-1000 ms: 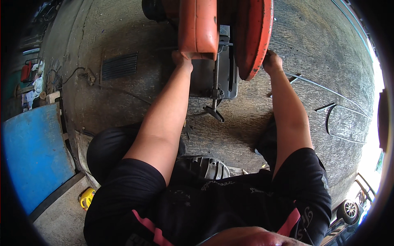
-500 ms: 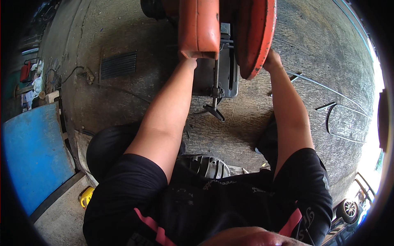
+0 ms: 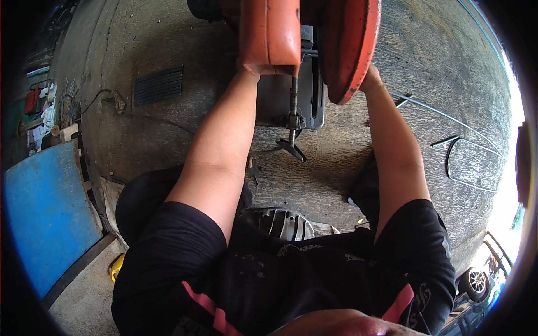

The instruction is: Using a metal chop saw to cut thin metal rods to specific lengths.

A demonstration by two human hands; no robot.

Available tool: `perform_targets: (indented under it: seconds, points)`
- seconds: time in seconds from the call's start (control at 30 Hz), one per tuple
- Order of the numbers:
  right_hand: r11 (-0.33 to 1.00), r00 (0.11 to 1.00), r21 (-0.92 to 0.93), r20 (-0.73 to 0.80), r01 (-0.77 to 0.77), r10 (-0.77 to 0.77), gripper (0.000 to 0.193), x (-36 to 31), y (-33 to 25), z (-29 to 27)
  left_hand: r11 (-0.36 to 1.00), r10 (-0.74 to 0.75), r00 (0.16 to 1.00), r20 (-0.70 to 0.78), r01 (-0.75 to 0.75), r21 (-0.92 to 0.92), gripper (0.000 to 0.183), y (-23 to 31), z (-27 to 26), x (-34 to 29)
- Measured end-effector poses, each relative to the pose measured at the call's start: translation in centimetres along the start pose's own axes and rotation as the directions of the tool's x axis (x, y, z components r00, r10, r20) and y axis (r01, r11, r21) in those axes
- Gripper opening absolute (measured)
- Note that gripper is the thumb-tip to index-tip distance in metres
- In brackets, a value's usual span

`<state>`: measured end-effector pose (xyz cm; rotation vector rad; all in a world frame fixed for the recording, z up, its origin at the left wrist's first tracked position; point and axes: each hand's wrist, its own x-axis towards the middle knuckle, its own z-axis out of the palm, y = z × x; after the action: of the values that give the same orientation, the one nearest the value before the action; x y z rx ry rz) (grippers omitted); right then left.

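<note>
In front of me stands an orange cut-off saw [image 3: 270, 39] on a dark metal base [image 3: 274, 106]. Its round orange blade guard [image 3: 358, 56] rises at the right. A threaded vise screw [image 3: 295, 103] with a black crank handle [image 3: 291, 150] points back toward me. My left hand [image 3: 251, 74] reaches under the saw's orange housing, so only the wrist end shows. Beyond the guard's right edge is my right hand [image 3: 371, 77], partly covered by it. The fingers of both hands are hidden, and so is whatever they touch. Thin dark bars [image 3: 309, 53] lie across the base.
A dark floor grate [image 3: 158, 87] lies to the left, with a cable [image 3: 103, 95] near it. Bent metal rods [image 3: 448, 115] rest on the floor at right. A blue panel [image 3: 50, 210] stands at far left. A ribbed metal piece [image 3: 286, 224] sits between my legs.
The saw appears slightly higher and further left in view, as does the floor, so the view has shifted a little. Both hands stay beside the saw.
</note>
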<state>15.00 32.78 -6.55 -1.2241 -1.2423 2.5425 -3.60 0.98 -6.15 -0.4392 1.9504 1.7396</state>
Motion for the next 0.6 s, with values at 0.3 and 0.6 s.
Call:
perform_targets:
  seconds: [0.3,0.6]
  points:
    - [0.998,1.0,0.065,-0.013,0.002,-0.001,0.014,0.7,-0.1,-0.9,0.952,0.053,0.865,-0.499,0.107,0.287,0.039,2.7,-1.0,-0.6]
    - [0.995,0.994,0.056,-0.056,-0.085,0.088,0.02,-3.5,-1.7,3.1,0.971,0.113,0.849,-0.516,0.016,0.24,0.03,3.8,-0.8,-2.5]
